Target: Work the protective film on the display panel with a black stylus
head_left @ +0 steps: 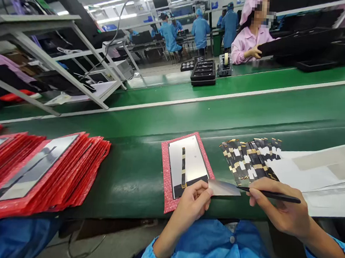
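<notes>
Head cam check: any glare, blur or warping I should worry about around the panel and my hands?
Head view: even overhead strip lighting, soft shadows; mild sheen on the panel in its red tray, no blown glare; left hand, grey film and right hand with black tweezers sharp; wide-angle bend curves the green belt; a co-worker's face is pixelated.

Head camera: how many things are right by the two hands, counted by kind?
Display panel on a red bubble sheet: 1
Grey film piece, pinched in the left hand: 1
Black tweezers, in the right hand's grip: 1
Fan of black flex strips: 1 (strips too crowded to count)
Total: 4
</notes>
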`<state>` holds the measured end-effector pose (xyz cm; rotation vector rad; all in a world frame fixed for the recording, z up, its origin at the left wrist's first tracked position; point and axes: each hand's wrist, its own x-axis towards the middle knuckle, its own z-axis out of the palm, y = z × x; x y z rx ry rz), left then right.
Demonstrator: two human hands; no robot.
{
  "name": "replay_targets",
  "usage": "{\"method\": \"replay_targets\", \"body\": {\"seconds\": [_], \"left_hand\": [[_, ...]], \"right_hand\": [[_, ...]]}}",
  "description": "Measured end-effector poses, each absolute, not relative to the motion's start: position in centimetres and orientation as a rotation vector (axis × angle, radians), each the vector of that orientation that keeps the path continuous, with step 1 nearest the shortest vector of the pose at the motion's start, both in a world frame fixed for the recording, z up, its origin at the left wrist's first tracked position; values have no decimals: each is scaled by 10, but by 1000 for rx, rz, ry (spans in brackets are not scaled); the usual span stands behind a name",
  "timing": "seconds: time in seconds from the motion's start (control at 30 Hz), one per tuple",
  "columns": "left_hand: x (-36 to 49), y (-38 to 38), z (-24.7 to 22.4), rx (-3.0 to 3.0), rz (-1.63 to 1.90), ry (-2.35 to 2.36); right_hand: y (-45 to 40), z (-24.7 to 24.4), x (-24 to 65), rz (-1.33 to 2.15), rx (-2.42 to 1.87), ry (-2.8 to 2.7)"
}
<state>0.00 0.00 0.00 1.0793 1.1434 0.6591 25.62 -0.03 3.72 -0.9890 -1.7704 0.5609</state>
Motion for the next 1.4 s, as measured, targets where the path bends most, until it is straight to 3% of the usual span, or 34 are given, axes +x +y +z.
{"method": "replay_targets", "body": {"seconds": [0.43,0.77,1.4], "left_hand": [[-47,-16,-4,1731,779,1922],[-51,-16,-19,2066,879,1887],[-54,-15,-25,2125,778,1842]], "right_hand": [[60,-3,199,1217,-1122,-1707],[67,-17,193,1247,-1117,-1749],[65,-20,192,1254,-1305,-1764]]}}
